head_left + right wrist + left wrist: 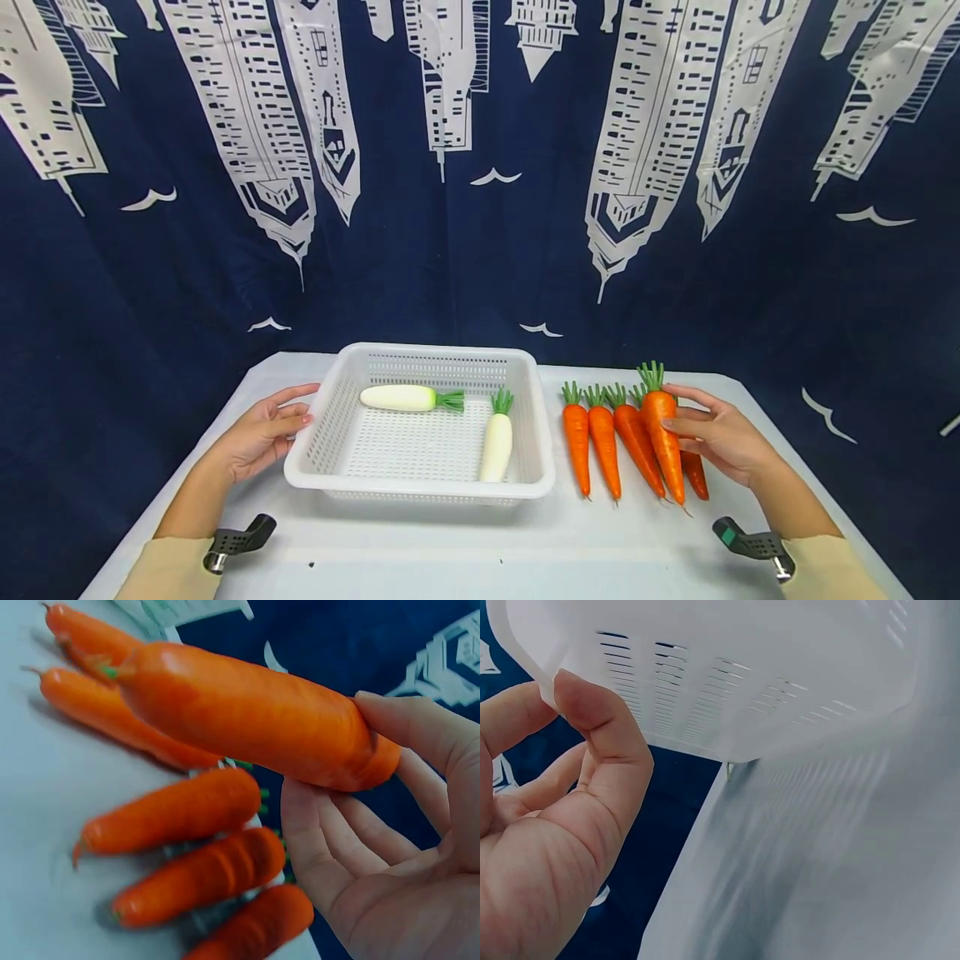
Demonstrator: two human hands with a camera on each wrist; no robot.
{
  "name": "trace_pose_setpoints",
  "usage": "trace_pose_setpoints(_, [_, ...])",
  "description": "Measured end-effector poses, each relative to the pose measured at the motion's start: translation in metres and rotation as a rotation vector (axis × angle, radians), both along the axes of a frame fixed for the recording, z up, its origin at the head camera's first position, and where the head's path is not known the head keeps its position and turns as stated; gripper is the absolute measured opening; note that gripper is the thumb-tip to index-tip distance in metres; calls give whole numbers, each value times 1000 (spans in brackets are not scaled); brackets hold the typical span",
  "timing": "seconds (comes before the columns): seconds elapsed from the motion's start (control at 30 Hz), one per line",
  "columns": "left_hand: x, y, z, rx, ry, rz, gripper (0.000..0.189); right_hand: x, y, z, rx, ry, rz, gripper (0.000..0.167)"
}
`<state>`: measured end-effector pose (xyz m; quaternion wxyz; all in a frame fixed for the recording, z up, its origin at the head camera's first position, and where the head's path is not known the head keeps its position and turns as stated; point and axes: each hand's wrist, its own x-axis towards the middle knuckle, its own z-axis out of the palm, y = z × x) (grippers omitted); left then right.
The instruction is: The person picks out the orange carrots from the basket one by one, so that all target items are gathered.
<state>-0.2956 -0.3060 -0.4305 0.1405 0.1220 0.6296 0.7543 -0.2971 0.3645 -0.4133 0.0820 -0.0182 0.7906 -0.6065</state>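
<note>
My left hand (258, 433) pinches the left rim of a white plastic basket (420, 484) between thumb and fingers. In the left wrist view the thumb presses the rim beside the slotted wall (780, 645). Inside the basket, one white radish (397, 397) lies crosswise at the back, and another white radish (496, 448) lies lengthwise at the right. My right hand (723, 433) grips a carrot (663, 442) near its leafy top. Seen from the right wrist, this carrot (247, 712) is held above the other carrots (180, 814), with thumb and fingers on opposite sides.
Several carrots (576, 442) lie in a row on the white table (390, 554), right of the basket, their green tops toward the back. Behind the table hangs a dark blue cloth (450, 267) printed with white buildings and birds.
</note>
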Motion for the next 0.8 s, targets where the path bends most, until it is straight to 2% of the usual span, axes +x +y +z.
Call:
trace_pose_setpoints(0.27, [0, 0, -2, 20, -1, -5, 53, -3, 28, -9, -32, -15, -11, 53])
trace_pose_setpoints(0.4, [-1, 0, -3, 19, -6, -3, 53, -4, 41, -13, -78, -50, -9, 51])
trace_pose_setpoints(0.67, [-3, 0, -3, 30, -2, -18, 52, -8, 62, -13, -118, -77, -2, 46])
trace_pose_setpoints(0.8, [-3, 0, -3, 40, -10, -26, 53, -12, 73, -14, -106, -79, 21, 45])
